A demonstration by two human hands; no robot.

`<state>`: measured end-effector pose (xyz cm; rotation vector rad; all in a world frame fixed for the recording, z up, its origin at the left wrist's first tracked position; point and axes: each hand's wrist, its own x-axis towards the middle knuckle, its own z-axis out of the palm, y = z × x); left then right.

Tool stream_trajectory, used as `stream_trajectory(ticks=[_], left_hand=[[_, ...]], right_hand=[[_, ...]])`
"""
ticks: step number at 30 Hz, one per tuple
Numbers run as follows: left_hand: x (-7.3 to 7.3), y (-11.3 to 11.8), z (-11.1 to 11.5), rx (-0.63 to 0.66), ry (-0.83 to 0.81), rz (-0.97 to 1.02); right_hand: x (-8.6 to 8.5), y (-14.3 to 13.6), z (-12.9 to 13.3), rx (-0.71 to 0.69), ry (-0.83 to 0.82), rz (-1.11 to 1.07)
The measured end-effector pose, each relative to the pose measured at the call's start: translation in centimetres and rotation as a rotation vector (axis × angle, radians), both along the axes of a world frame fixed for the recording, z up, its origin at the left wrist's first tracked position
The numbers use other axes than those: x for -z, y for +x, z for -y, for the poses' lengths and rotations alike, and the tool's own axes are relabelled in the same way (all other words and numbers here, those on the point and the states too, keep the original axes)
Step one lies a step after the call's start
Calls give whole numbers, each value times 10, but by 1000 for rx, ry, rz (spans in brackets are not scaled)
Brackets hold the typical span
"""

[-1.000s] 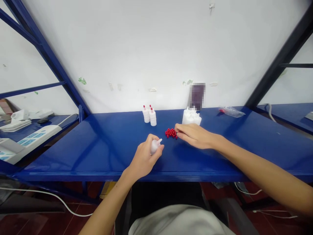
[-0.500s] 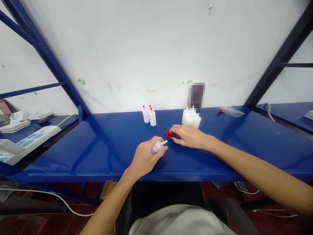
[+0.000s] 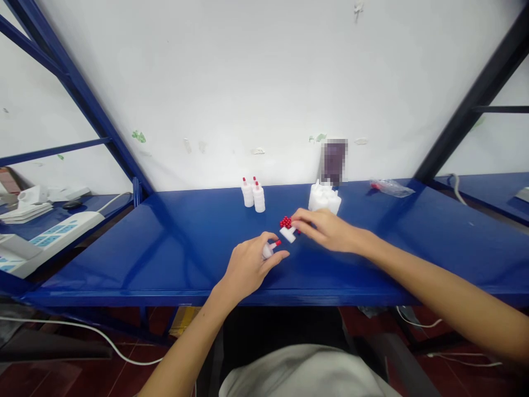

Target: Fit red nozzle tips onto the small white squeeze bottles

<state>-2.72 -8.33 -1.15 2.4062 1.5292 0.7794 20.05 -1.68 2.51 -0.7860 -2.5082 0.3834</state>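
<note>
In my left hand [image 3: 250, 264] is a small white squeeze bottle [image 3: 268, 251], tilted with its nozzle up and to the right. A red tip cap [image 3: 278, 242] sits on the nozzle. The fingers are curled round the bottle; the thumb stretches out below it. My right hand [image 3: 322, 227] has thumb and forefinger pinched at the stem of a small white T-shaped piece [image 3: 288, 235], whose exact kind I cannot make out. Just behind this piece lies a cluster of small red caps [image 3: 285, 222], partly hidden by it and the fingers.
Three white bottles with red caps [image 3: 258, 198] stand towards the back. Several white bottles [image 3: 324, 197] are grouped behind my right hand. A clear plastic bag [image 3: 392, 188] with something red lies farther right on the blue table [image 3: 185, 248]. A power strip [image 3: 61, 234] is at left.
A red cap now sits on the bottle's nozzle, which was bare before. My right hand has drawn slightly right, and the white T-shaped piece has come into view at its fingertips.
</note>
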Motion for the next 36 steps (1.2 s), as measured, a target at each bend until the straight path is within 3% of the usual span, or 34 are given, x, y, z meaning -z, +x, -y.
stream_trajectory(ticks=[3,9,24,28,33,36], left_hand=[[-1,1,0,-10,12,0],[-3,2,2,0,10,-17],[-2,1,1,29,12,-36],[-2,1,2,26,12,-37],[-3,3,4,21,22,-36],[-3,3,4,25,36,-45]], right_hand=[[-10,22,-16,129,21,127],[-12,50,-34,257,-138,385],[10,57,-59,356,-9,387],[6,54,-55,364,31,383],[-9,34,-27,451,226,229],[-9,14,-5,231,262,95]])
